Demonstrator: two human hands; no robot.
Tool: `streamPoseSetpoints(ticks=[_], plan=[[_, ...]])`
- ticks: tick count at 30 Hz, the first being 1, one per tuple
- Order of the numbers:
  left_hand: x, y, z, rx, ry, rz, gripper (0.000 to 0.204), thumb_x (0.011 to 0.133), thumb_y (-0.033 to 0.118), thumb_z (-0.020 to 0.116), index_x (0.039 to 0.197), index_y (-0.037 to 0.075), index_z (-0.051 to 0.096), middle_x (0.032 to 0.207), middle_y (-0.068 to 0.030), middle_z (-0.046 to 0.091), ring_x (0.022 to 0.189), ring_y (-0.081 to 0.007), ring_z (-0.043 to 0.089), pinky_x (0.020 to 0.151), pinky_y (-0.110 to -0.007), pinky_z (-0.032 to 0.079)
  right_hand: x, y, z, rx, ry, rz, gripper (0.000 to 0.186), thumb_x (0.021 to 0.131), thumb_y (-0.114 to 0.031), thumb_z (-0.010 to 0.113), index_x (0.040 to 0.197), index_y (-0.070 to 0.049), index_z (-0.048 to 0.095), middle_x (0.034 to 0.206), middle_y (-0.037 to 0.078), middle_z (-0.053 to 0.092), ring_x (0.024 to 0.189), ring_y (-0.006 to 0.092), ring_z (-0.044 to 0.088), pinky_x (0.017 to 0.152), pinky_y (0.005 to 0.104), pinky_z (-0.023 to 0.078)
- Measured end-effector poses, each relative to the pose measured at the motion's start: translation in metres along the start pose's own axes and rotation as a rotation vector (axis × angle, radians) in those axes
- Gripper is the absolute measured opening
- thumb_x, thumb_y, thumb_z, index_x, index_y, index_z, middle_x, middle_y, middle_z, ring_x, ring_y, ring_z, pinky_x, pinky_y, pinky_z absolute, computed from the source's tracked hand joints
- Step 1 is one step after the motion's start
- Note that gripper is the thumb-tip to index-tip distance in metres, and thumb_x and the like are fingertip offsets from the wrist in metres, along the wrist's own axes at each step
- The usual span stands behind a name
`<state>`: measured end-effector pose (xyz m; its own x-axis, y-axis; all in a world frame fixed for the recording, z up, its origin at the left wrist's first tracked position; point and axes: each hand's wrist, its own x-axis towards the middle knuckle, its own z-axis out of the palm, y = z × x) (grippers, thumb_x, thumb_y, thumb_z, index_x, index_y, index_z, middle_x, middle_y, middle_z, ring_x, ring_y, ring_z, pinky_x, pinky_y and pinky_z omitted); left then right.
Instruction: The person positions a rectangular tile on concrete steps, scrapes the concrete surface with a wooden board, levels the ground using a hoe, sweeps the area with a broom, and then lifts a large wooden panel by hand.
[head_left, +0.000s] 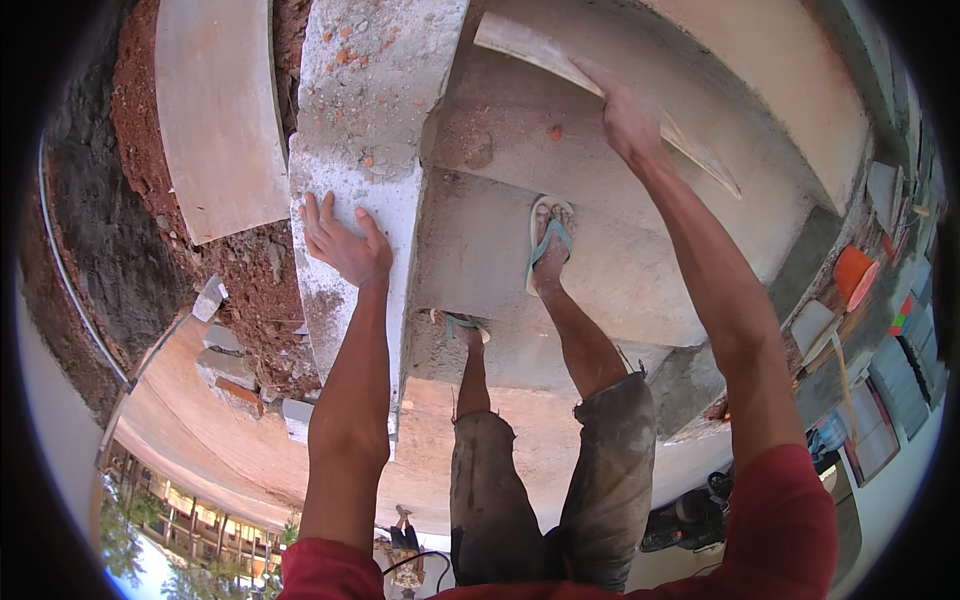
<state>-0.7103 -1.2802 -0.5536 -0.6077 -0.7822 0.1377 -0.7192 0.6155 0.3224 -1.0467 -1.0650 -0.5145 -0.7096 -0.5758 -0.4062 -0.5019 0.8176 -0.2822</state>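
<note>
Grey concrete steps (pixel 475 245) fill the middle, flanked on the left by a ledge (pixel 385 185) patched with white and strewn with orange and grey crumbs at its far end. Red soil (pixel 245 295) lies beyond the ledge, with a broad pale slab (pixel 220 120) on it. The place is open to the sky at lower left; an orange bucket (pixel 855 275) lies tipped at the right. The person stands on the steps in sandals (pixel 534 255).

A long, narrow board (pixel 530 45) is in the right hand (pixel 632 125), slanting over the steps; the fingers are closed over its upper edge, though the thumb's place cannot be told. The left hand (pixel 345 245) is palm down on the ledge, fingers slightly apart, well away from the board. Any lettering near the bucket is too small to read.
</note>
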Motion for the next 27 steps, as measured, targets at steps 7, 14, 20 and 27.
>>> streamPoseSetpoints(ticks=[7, 14, 20, 27], plan=[[0.001, 0.008, 0.002, -0.012, -0.005, 0.011, 0.050, 0.092, 0.028, 0.054, 0.135, 0.003, 0.047, 0.150, -0.0175, 0.038, 0.144, -0.0340, 0.028, 0.116, -0.052, 0.016, -0.010, 0.007, 0.049, -0.039, 0.132, -0.178, 0.058, 0.086, -0.005, 0.047, 0.139, -0.028, 0.054, 0.140, 0.006, 0.057, 0.122, 0.0343, 0.058, 0.098, 0.0434, 0.050], [-0.002, 0.008, 0.001, -0.026, -0.004, -0.003, 0.049, 0.095, 0.030, 0.052, 0.135, 0.002, 0.047, 0.151, -0.0176, 0.038, 0.143, -0.0331, 0.029, 0.116, -0.052, 0.015, -0.124, -0.042, 0.092, 0.064, -0.115, -0.092, 0.060, 0.086, -0.004, 0.048, 0.141, -0.027, 0.051, 0.140, 0.005, 0.057, 0.121, 0.0346, 0.058, 0.100, 0.0436, 0.048], [-0.004, -0.002, -0.002, 0.003, 0.007, 0.006, 0.049, 0.092, 0.027, 0.055, 0.135, 0.005, 0.047, 0.151, -0.0165, 0.038, 0.143, -0.0321, 0.029, 0.116, -0.051, 0.016, -0.096, -0.008, 0.019, 0.125, -0.139, -0.017, 0.060, 0.086, -0.004, 0.048, 0.141, -0.027, 0.051, 0.135, 0.009, 0.060, 0.110, 0.0325, 0.064, 0.091, 0.0409, 0.053], [-0.002, 0.009, 0.006, -0.058, 0.025, 0.029, 0.048, 0.093, 0.029, 0.054, 0.133, 0.003, 0.049, 0.149, -0.0169, 0.039, 0.142, -0.0328, 0.030, 0.115, -0.051, 0.017, -0.099, -0.006, 0.100, -0.091, 0.065, -0.159, 0.058, 0.090, -0.008, 0.047, 0.144, -0.030, 0.049, 0.145, 0.007, 0.052, 0.129, 0.0380, 0.052, 0.107, 0.0508, 0.039]])
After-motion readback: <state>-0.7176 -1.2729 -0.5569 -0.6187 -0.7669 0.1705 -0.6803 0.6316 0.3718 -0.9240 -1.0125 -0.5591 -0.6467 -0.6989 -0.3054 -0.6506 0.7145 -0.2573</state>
